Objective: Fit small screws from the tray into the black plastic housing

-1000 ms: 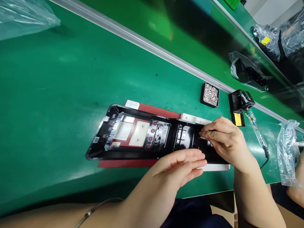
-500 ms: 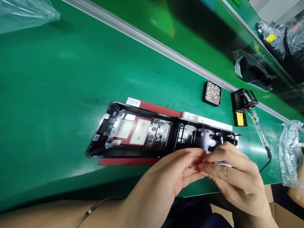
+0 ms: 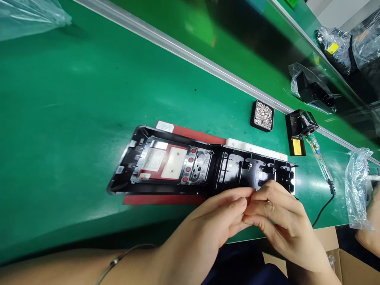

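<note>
A long black plastic housing (image 3: pixel 184 166) lies open side up on a red and white fixture plate (image 3: pixel 160 199) on the green bench. My left hand (image 3: pixel 208 229) and my right hand (image 3: pixel 282 221) meet at the housing's near edge, just in front of its right end. The left hand's fingers are held together and slightly curled. My right thumb and forefinger pinch against the left fingertips. Whatever sits between the fingers is hidden. A thin bracelet hangs on my left wrist.
A small black tray of silver screws (image 3: pixel 263 115) stands behind the housing. To its right sit a soldering iron (image 3: pixel 320 162) and its stand (image 3: pixel 298 128). Plastic bags (image 3: pixel 356 186) lie at the right, where another person's hand (image 3: pixel 371 233) shows. A metal rail (image 3: pixel 178 47) crosses the bench.
My right hand left the housing's right end and came back to my left fingertips. Half a second ago a small silver part showed between the fingers; now it is covered.
</note>
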A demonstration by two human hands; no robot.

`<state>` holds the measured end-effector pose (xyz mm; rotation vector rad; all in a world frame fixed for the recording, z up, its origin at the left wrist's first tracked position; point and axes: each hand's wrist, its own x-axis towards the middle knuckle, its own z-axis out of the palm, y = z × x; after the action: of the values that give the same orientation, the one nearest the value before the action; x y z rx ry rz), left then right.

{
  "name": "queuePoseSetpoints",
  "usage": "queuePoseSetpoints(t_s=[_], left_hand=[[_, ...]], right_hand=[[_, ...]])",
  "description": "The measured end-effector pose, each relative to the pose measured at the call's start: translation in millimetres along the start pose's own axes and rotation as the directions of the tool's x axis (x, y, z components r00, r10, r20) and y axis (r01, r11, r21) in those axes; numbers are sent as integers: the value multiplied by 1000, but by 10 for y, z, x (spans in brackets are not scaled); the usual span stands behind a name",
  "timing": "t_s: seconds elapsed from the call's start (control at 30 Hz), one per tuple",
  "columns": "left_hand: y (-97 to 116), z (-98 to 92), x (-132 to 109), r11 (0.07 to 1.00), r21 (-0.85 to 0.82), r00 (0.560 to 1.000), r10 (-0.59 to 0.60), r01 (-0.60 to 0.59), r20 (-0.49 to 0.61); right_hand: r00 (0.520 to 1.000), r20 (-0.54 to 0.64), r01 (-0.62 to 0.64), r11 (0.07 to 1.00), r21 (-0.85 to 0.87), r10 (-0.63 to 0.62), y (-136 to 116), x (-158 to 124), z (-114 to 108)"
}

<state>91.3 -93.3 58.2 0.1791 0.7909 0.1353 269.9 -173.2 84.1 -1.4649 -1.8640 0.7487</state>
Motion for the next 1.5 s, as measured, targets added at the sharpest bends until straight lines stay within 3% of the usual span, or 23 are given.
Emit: queuePoseSetpoints(t_s=[0.27, 0.47, 0.77, 0.97, 1.2, 1.33, 1.5], left_hand=[[-60, -19, 15, 999, 38, 999, 18, -19, 34], [-131, 19, -56, 974, 187, 986, -145, 129, 80], [-131, 11, -5, 964, 227, 987, -151, 136, 52], [-144, 34, -21, 977, 196, 990, -104, 84, 92], [-149, 18, -4, 985, 154, 994, -86, 75, 68], [-195, 32, 43, 997, 73, 993, -15, 6, 113], [-232, -7, 80, 999, 48, 991, -9, 3, 133]], right_hand=[[1000, -16, -2, 1000, -2, 2, -39, -35, 12], [994, -105, -26, 992, -123, 13, 191, 15, -73], [993, -100, 40, 979, -201, -61, 350, 73, 13], [990, -111, 55, 967, -248, -85, 374, 47, -7], [973, -122, 124, 887, -444, -197, 411, -14, 41], [974, -126, 115, 893, -435, -187, 447, -18, 54], [973, -176, 84, 940, -330, -149, 349, -57, -30]])
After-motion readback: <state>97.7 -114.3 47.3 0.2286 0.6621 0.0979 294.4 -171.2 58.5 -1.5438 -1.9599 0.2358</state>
